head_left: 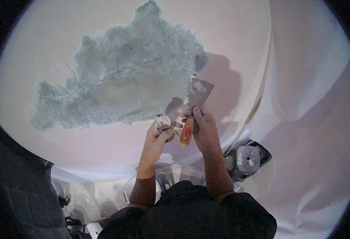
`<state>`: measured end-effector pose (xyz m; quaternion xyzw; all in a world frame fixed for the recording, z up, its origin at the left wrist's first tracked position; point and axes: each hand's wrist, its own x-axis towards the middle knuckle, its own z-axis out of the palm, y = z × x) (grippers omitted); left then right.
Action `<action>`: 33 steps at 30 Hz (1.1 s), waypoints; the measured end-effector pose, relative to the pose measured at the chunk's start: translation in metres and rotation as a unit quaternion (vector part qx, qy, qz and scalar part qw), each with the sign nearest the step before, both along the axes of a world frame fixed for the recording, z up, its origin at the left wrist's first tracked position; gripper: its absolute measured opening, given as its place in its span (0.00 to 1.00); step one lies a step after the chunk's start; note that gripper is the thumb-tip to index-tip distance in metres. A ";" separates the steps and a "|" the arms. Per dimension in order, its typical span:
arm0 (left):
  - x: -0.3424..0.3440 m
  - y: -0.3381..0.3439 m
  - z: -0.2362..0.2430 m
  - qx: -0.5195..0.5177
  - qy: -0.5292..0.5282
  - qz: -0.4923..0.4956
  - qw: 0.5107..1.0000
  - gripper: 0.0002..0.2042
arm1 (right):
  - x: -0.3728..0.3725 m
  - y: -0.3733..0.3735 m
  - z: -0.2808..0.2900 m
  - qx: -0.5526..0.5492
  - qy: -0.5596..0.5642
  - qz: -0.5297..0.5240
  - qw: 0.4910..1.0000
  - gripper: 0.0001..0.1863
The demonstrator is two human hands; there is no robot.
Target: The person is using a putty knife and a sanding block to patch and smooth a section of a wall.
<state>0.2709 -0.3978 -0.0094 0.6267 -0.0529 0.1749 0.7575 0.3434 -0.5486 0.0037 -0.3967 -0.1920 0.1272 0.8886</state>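
We are clamping a seemingly light, stiff scraper by its neck, right hand above the surer wooden handle, left hand pinching a thin pale piece.

No words or numbers can be read; a red label-like patch stands on the orange handle of the scraper, below the scraper's metal blade; it shows as a spot of colour, too small to tell any print on it.
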 end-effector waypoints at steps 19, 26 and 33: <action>-0.096 -0.033 0.005 0.031 0.078 -0.003 0.996 0.14 | -0.112 -0.011 -0.011 -0.041 -0.086 0.004 0.995 0.15; -0.163 -0.020 -0.013 -0.106 0.057 0.018 0.993 0.10 | -0.180 0.015 -0.017 -0.089 -0.080 -0.027 0.992 0.14; -0.221 -0.015 -0.027 -0.084 0.077 0.073 0.991 0.11 | -0.237 0.030 -0.023 -0.078 0.039 0.047 0.995 0.11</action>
